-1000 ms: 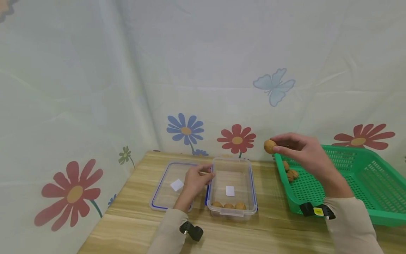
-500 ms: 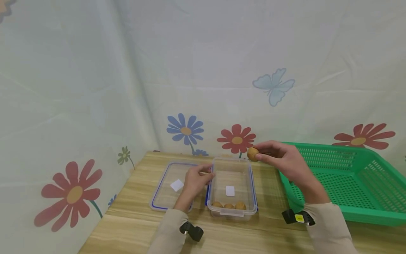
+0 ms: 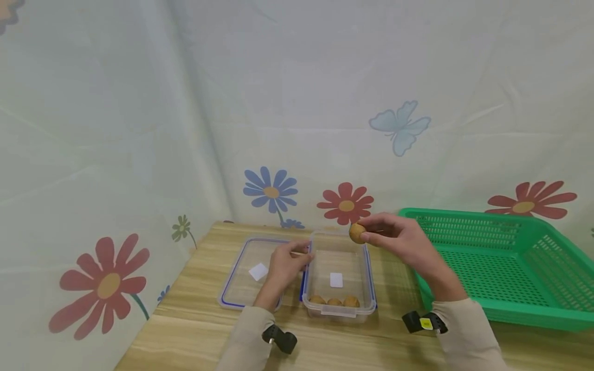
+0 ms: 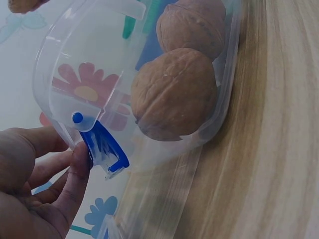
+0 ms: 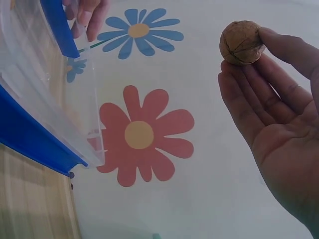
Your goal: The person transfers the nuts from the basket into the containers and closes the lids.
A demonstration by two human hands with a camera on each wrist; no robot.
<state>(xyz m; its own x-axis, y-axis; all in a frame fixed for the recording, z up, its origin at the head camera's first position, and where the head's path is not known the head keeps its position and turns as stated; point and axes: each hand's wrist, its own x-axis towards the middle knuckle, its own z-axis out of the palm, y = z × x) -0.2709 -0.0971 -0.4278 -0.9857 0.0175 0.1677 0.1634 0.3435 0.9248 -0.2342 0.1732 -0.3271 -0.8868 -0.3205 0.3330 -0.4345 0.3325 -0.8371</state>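
From my remote station, head view: right hand [image 3: 403, 239] holds a walnut [image 3: 357, 233] in the air, lined up with the far right corner of a clear box [image 3: 340, 310]. Right wrist view proves it well apart from the box. Grip there is a pinch: thumb one side, fingertips the other, palm in sight.

Left hand [image 3: 285, 265] at the box's left side. Head view leaves that grip vague; left wrist view gives me thumb and fingers pinching the side beside a blue clip [image 4: 107, 147].

Three more walnuts [image 3: 334, 302] in a row inside, near end, by head view. Left wrist view shows me just two, large, shell seams plain.

Only from the head do I get the whole lid [image 3: 238, 282], flat on the bench [image 3: 195, 330] to the left, and the green basket [image 3: 510, 309] to the right, part of its left interior blocked by hand and arm. Flowered cloth [image 3: 301, 129] behind, in all views.
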